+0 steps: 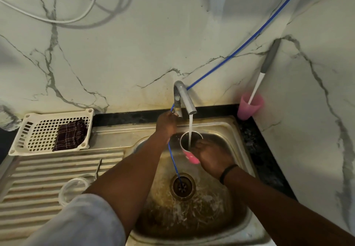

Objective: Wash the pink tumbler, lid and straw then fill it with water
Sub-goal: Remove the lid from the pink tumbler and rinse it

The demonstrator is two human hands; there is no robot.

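Observation:
My right hand (210, 158) grips the pink tumbler (189, 146) upright over the sink, its steel mouth under the tap's spout. Water streams from the tap (184, 99) straight into the tumbler. My left hand (166, 123) reaches to the base of the tap and holds its handle; the fingertips are hidden behind the hand. The clear lid (74, 189) lies on the ribbed draining board at the left. A thin metal straw (98, 167) lies just beyond the lid.
A steel sink (236, 197) with a wet, stained basin and drain (182, 186). A blue hose (240, 47) runs from the wall past the tap into the drain. A white basket (25, 130) holds a dark cloth. A pink cup (249, 106) with a brush stands in the right corner.

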